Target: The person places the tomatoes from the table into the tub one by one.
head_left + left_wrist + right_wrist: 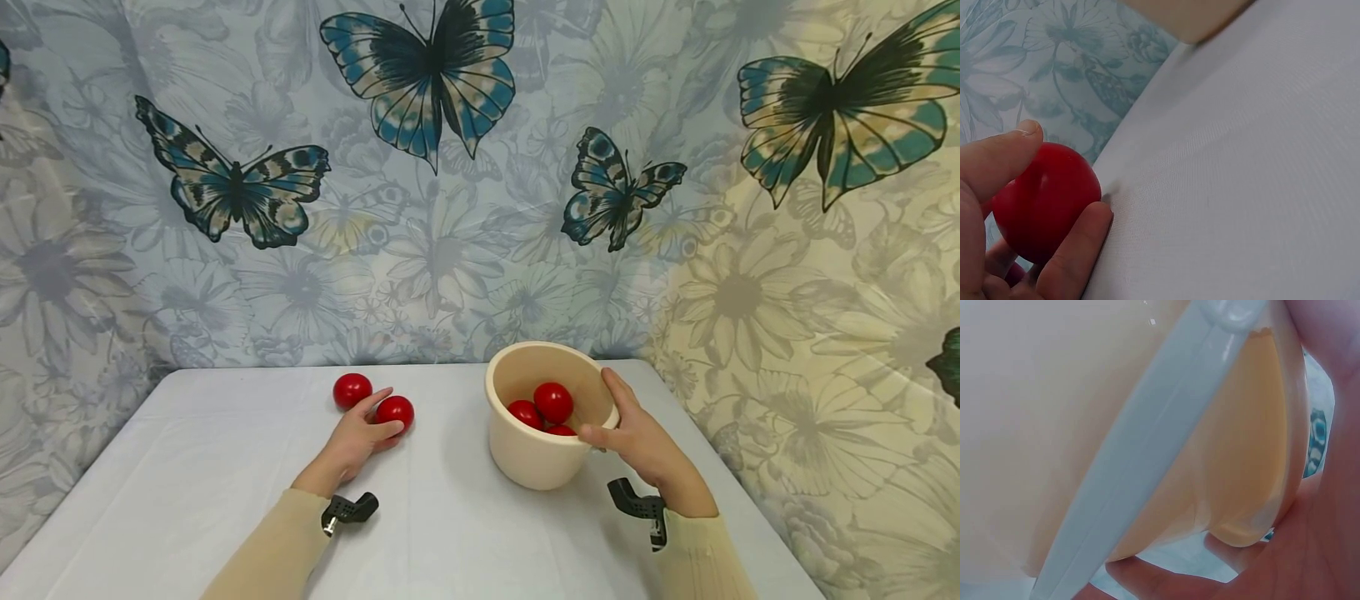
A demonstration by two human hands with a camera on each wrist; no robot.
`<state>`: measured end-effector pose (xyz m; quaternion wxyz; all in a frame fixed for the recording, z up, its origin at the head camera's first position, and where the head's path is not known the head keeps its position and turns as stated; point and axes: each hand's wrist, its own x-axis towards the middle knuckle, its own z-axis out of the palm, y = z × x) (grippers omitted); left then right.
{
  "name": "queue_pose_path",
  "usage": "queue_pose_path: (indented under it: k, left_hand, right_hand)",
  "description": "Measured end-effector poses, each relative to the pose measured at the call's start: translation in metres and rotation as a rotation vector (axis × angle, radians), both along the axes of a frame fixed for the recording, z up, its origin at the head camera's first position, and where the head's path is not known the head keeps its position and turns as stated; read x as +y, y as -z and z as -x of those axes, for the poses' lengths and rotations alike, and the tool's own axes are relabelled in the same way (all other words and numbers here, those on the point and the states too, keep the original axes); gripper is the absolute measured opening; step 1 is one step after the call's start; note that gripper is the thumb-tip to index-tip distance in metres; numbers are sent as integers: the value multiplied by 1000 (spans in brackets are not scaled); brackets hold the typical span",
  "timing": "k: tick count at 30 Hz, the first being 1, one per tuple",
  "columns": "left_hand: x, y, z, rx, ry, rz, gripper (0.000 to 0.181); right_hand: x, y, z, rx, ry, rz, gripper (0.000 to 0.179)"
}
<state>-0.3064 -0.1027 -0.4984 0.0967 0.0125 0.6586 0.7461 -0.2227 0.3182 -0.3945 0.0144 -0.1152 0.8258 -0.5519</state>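
My left hand [352, 442] grips a glossy red ball [395, 413] between thumb and fingers, low over the white tabletop. In the left wrist view the thumb lies over the top of this ball [1047, 203] and the fingers curl beneath it. Just behind and left of it sits a second red ball [352, 390]. My right hand [641, 437] holds the right side of a cream bucket [536, 462], thumb at the near rim and fingers along the far side. Three red balls [553, 403] show inside the bucket. A pale handle [1141, 444] crosses its outer wall in the right wrist view.
A white cloth covers the table [187, 450]. Behind it and along the right side hangs a floral backdrop [442, 267] printed with large butterflies. Each wrist wears a black camera mount [351, 508].
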Motion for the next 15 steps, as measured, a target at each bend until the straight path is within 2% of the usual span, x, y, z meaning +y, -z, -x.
queue_pose_path:
  k: [7,15]
  left_hand:
    - [7,1,7,6,-4,49,71]
    - [9,3,6,-3,-15,60,65]
  right_hand:
    - [1,-1,0,10,4,-27,111]
    - [1,0,0,4,2,-20,110]
